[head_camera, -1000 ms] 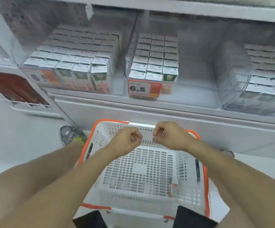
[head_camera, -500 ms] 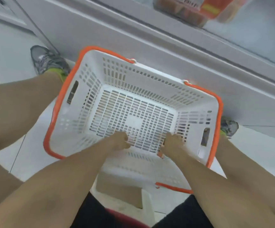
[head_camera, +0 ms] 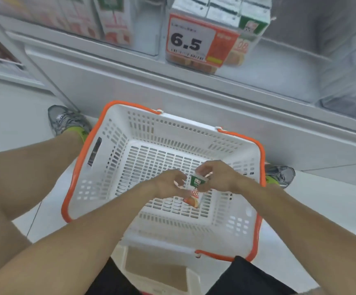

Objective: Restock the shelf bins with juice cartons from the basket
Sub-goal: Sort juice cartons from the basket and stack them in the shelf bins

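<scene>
Right hand (head_camera: pixel 217 177) grips a small green-and-orange juice carton (head_camera: pixel 195 191) near its top, fingers curled round it. Left hand (head_camera: pixel 168 184) sits just beside the carton with fingers curled; can't tell if it's actually touching or pinching it, so state unclear.

Carton is tilted, its lower end down near the floor of the white slotted plastic basket with orange rim (head_camera: pixel 83 167), toward the basket's near-right part. Whether it rests on the basket floor or is lifted clear, can't tell.

Progress, my read: nearly finished. No other carton visible in the basket, so this looks like the last one. Left to do: lift it out and slot it into a bin.

Likely target is the clear plastic shelf bin (head_camera: pixel 204 64) straight ahead, the one with the orange-and-white price tag reading 6.5 (head_camera: pixel 191 41); cartons with the same green top (head_camera: pixel 253 22) stand at its front. A second clear bin to the left (head_camera: pixel 109 24) holds similar cartons, blurred.

Surroundings: basket sits on a pale floor against the grey shelf base (head_camera: pixel 172 99). Person is low, knees apart, grey trainers (head_camera: pixel 66 122) either side of the basket. A cream plastic stool (head_camera: pixel 158 271) shows beneath.
</scene>
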Motion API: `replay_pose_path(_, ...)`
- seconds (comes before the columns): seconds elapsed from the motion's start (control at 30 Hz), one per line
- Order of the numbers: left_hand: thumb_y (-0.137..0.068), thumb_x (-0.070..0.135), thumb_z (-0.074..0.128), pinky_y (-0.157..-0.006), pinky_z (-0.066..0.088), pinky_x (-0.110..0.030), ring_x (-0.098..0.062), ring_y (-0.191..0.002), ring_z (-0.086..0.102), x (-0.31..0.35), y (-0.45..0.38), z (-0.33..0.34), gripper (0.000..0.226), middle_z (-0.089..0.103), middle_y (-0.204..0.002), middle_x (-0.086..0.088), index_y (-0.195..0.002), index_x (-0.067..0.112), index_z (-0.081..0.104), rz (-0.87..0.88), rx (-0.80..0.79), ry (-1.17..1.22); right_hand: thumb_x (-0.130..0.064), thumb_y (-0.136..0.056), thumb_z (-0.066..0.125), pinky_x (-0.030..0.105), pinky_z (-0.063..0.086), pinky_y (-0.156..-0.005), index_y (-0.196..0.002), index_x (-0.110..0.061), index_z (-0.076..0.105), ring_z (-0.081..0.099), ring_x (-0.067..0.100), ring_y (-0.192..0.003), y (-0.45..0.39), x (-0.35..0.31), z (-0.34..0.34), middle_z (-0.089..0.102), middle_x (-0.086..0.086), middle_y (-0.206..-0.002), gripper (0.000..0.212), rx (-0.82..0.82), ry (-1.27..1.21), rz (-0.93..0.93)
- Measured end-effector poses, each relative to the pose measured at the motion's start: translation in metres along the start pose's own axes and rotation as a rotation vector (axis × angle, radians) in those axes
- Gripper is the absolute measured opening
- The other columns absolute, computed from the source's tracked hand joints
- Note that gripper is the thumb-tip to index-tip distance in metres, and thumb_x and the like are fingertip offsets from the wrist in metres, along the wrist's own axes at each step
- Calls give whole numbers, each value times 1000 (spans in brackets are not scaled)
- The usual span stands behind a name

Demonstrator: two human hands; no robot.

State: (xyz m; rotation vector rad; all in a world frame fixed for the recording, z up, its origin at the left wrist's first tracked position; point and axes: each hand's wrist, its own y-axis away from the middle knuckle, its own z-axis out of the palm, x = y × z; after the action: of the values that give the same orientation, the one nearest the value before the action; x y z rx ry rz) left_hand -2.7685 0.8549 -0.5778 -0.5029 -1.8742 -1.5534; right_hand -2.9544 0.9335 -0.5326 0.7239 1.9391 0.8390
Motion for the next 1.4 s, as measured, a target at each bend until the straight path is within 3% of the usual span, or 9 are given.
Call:
replay_pose_path(0.13, -77, 24, 84, -91, 55, -36, -22, -93, 70, 82, 56, -42, 39, 69, -111, -9, -109, 14, 65, 264, 49, 18, -7, -64, 92, 24, 56, -73, -115, -21, 67, 68, 17, -83, 72, -62, -59, 66, -1, -109, 58, 59, 16, -242)
replay_pose_path(0.33, -72, 21, 87, -71, 54, -27, -12, -72, 64, 191, 133, -86, 33, 71, -92, -6, -98, 13, 67, 549, 282, -139, -7, -65, 92, 36, 60, -81, -103, -16, 70, 70, 25, -86, 148, -110, -114, 73, 3, -101, 46, 337, -132, -605)
replay_pose_path(0.43, -75, 27, 85, -73, 52, -24, -8, -79, 64, 217, 151, -101, 34, 71, -92, 0, -102, 16, 68, 754, 450, -182, 2, -67, 87, 30, 59, -80, -101, -17, 69, 67, 14, -88, 159, -119, -127, 72, -3, -99, 43, 476, -311, -783)
replay_pose_path(0.53, -83, 30, 76, -87, 45, -16, -1, -96, 58, 224, 151, -122, 28, 65, -104, 6, -107, 22, 64, 969, 863, -320, 6, -74, 82, 29, 59, -82, -103, -19, 67, 68, 12, -93, 162, -128, -140, 71, -1, -103, 42, 737, -425, -933)
replay_pose_path(0.63, -83, 33, 74, -103, 32, -20, -13, -119, 45, 219, 138, -147, 47, 51, -126, -4, -125, 19, 56, 960, 1134, -499, 4, -78, 79, 22, 56, -82, -102, -28, 62, 68, 10, -97, 156, -135, -153, 69, -4, -104, 43, 1007, -434, -1009)
replay_pose_path(0.87, -71, 46, 81, -113, 34, -34, -15, -140, 36, 216, 113, -168, 104, 33, -154, 4, -153, 24, 21, 718, 981, -376, -4, -76, 84, 17, 57, -78, -104, -23, 69, 68, 3, -91, 123, -147, -166, 69, -12, -102, 37, 976, -122, -829)
replay_pose_path(1.1, -74, 53, 75, -114, 34, -34, -12, -142, 34, 211, 116, -166, 102, 30, -157, 9, -154, 26, 17, 716, 1008, -415, -33, -84, 76, 19, 49, -81, -102, -23, 71, 59, -1, -96, 106, -155, -178, 52, -10, -107, 21, 813, 185, -617)
replay_pose_path(1.23, -73, 55, 74, -114, 35, -38, -14, -142, 35, 211, 116, -165, 103, 30, -156, 8, -155, 28, 17, 719, 1001, -401, -34, -88, 71, 27, 52, -89, -108, -24, 70, 59, 3, -98, 106, -156, -180, 52, -8, -104, 23, 775, 201, -571)
replay_pose_path(1.4, -72, 56, 73, -114, 36, -39, -16, -140, 37, 210, 114, -164, 104, 34, -152, 5, -155, 25, 18, 731, 1015, -375, -48, -92, 61, 33, 46, -91, -139, -27, 45, 62, 23, -107, 105, -167, -188, 51, 4, -120, 53, 927, 200, -455)
